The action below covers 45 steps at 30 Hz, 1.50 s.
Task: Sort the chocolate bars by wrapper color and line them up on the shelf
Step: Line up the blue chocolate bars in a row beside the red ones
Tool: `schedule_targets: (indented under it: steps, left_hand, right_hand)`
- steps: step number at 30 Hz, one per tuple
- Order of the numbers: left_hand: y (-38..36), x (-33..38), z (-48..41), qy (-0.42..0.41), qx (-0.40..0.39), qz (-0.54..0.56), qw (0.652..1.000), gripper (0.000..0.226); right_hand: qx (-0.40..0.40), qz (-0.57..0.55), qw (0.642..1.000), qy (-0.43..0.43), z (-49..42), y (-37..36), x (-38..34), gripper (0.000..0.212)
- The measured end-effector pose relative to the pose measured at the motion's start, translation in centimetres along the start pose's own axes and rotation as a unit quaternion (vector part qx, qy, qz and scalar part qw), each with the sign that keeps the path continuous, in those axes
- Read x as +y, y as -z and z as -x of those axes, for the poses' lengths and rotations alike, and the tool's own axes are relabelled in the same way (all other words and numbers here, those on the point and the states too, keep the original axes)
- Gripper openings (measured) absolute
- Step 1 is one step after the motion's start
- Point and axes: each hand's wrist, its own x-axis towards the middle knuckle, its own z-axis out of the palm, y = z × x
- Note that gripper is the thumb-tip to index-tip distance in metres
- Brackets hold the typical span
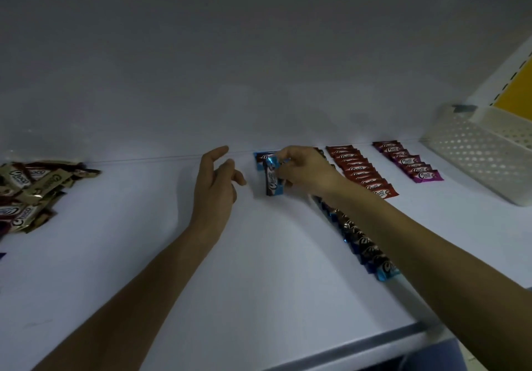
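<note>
Shelf [144, 255]: blue-wrapped bar [273, 177] held on end near the back; blue row [359, 244], red row [362, 172], purple row [411, 163] rightward; gold heap [31, 192] leftward.

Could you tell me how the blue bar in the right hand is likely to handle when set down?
The blue bar is probably light: the right hand holds it with just a pinch. It looks stiff, keeping straight while held so. Its shiny wrapper may slide easily on the smooth shelf.

A loose pile of bars [26, 195] lies at the left edge of the shelf [259, 284]. From the rear edge three rows run forward: the long row [362, 244], the middle row [359, 169] to its right, the short row [408, 162] rightmost. A basket [483, 163] sits in the right rear corner.
</note>
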Motion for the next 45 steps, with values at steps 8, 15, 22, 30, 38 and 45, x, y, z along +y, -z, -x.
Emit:
schedule_targets:
  steps: [8,15,22,30,38,45]
  left_hand:
    - [0.0,-0.2,-0.2,0.006,-0.007,0.001,1.000,0.022]
    - [-0.1,-0.2,-0.1,0.007,-0.006,-0.001,1.000,0.025]
    - [0.0,-0.2,-0.2,0.005,-0.003,0.005,1.000,0.030]
    - [0.3,-1.1,-0.5,-0.021,0.002,-0.027,0.999,0.040]
    - [0.7,-1.1,-0.6,0.000,0.063,-0.012,0.998,0.053]
    - [0.8,-1.1,-0.9,0.017,0.060,0.021,0.998,0.047]
  right_hand:
    - [-0.020,0.245,0.967,0.069,0.3,-0.7,0.4,0.020]
    - [-0.058,0.312,0.948,0.036,0.1,-0.6,0.4,0.021]
    - [-0.083,0.380,0.917,0.089,0.3,-0.3,-0.5,0.025]
    - [-0.062,0.419,0.893,0.153,-1.2,0.3,0.4,0.005]
    - [-0.048,0.431,0.888,0.152,-2.1,0.2,0.8,0.009]
    - [0.052,0.457,0.873,0.159,-4.9,-0.1,1.3,0.014]
